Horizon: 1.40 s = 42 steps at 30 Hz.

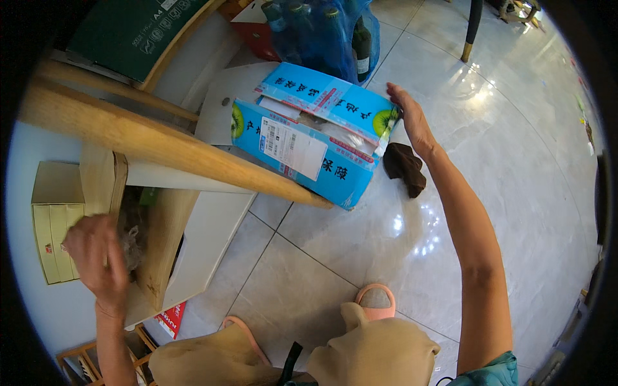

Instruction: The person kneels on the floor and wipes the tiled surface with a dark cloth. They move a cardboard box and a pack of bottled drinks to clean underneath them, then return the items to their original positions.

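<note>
My right hand point(410, 116) rests with fingers extended against the right end of a blue cardboard carton point(294, 149). Kiwifruit pictures and a white shipping label mark the carton. Its top flaps are parted, and clear plastic point(345, 135) shows in the gap. A dark brown cloth point(406, 169) lies crumpled on the floor below that hand. My left hand point(96, 260) is raised, blurred and curled, in front of an open wooden cabinet compartment point(161, 241). Whether it holds anything is hidden. Inside the compartment is a crumpled clear plastic bag point(131, 246).
A wooden leg point(183, 149) slants across the carton's near left side. Behind the carton stands a blue plastic bag point(314, 38) of glass bottles. A green paper box point(130, 34) sits upper left, a yellow box point(55, 236) by the wall. A black furniture leg point(473, 29) meets the tiled floor.
</note>
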{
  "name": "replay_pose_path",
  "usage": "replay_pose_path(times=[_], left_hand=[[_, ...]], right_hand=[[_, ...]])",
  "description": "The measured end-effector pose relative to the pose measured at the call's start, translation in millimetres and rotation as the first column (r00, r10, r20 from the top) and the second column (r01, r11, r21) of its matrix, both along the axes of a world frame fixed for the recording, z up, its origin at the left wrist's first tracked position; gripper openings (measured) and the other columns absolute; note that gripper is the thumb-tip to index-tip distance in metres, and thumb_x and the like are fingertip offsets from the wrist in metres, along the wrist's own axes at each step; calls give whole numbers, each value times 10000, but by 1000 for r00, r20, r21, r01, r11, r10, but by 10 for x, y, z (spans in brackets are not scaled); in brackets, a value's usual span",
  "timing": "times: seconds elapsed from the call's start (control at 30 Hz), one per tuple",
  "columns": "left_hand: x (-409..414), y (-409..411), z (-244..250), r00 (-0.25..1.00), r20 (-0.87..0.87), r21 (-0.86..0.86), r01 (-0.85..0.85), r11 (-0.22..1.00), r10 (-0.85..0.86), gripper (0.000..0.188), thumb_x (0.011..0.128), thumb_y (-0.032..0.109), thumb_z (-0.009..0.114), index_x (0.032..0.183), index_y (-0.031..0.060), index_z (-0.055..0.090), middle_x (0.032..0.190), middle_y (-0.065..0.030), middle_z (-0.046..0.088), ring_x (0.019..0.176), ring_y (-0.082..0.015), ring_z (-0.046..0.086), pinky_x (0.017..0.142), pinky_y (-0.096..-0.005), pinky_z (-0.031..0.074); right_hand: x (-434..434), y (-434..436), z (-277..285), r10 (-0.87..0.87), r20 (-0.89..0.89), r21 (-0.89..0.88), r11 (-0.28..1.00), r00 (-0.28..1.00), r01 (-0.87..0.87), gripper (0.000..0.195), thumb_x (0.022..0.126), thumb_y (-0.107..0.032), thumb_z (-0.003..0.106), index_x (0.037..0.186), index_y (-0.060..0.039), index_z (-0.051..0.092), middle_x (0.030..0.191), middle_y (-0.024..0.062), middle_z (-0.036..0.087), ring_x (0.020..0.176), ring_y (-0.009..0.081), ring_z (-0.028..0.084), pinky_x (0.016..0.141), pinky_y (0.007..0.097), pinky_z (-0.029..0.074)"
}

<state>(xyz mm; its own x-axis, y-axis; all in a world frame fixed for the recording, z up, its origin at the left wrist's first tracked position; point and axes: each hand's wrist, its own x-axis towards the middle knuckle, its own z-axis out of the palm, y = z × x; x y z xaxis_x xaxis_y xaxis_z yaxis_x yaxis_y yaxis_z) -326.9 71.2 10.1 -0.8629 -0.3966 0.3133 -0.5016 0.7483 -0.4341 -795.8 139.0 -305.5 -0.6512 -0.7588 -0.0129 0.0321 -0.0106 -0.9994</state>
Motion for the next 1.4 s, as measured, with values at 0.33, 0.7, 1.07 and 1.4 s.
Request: replay_pose_path(times=[0.33, 0.7, 1.07, 1.4], left_hand=[[-278, 82, -241, 997, 26, 175, 65, 982, -70, 221, 762, -9, 623, 982, -4, 637, 923, -128, 604, 860, -321, 554, 790, -428, 390], [-616, -202, -1125, 902, -150, 814, -119, 568, 404, 296, 821, -55, 551, 1113, -56, 598, 1060, -250, 614, 1011, -440, 582, 862, -485, 475], [-1045, -1205, -2202, 851, -237, 773, -128, 621, 469, 397, 910, -7, 540, 1304, -44, 509, 1318, -247, 495, 1213, -419, 489, 1008, -449, 419], [-1406, -2243, -3339, 820, -1, 621, -448, 643, 572, 541, 835, 264, 726, 1246, -42, 551, 1154, -200, 564, 1075, -373, 549, 919, -444, 468]], right_hand=[[136, 109, 475, 343, -259, 206, 933, 903, -295, 494, 914, -328, 670, 1253, 26, 607, 1115, 222, 676, 1050, 282, 648, 953, 366, 487], [163, 262, 691, 321, -130, 296, 915, 938, -273, 468, 929, -264, 660, 1282, 32, 579, 1093, 162, 677, 1018, 229, 632, 949, 362, 480], [356, 239, 619, 147, -212, 294, 952, 966, -81, 344, 998, -207, 543, 1250, 22, 591, 1131, 133, 653, 1056, 202, 594, 956, 335, 452], [354, 250, 584, 103, -129, 285, 957, 986, -63, 345, 1013, -238, 505, 1236, 7, 600, 1091, 98, 647, 1026, 180, 575, 942, 313, 430]])
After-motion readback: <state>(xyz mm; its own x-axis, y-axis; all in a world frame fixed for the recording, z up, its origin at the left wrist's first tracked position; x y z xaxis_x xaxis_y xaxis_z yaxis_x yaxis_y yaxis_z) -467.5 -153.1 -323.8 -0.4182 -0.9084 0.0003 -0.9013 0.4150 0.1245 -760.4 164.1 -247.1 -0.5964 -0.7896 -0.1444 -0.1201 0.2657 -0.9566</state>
